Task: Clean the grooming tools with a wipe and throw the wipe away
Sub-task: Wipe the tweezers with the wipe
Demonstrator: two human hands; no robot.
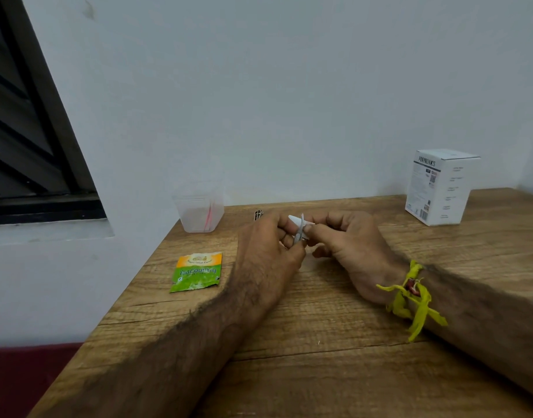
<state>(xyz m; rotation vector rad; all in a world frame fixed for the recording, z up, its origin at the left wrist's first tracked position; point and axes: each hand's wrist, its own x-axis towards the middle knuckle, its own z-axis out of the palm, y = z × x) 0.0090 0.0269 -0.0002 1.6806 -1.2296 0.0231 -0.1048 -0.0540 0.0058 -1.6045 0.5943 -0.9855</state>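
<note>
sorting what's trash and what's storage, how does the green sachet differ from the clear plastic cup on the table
The green sachet lies flat on the table, while the clear plastic cup stands upright. The sachet is opaque, printed green and orange; the cup is see-through, with a thin pink item showing inside. The sachet sits nearer the person; the cup stands farther back by the wall. Both sit near the table's left edge, untouched by either hand.

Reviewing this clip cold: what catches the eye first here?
At the centre, the left hand holds a thin metal tool while the right hand pinches a white wipe against it. A green sachet lies left; a white box stands far right.
</note>
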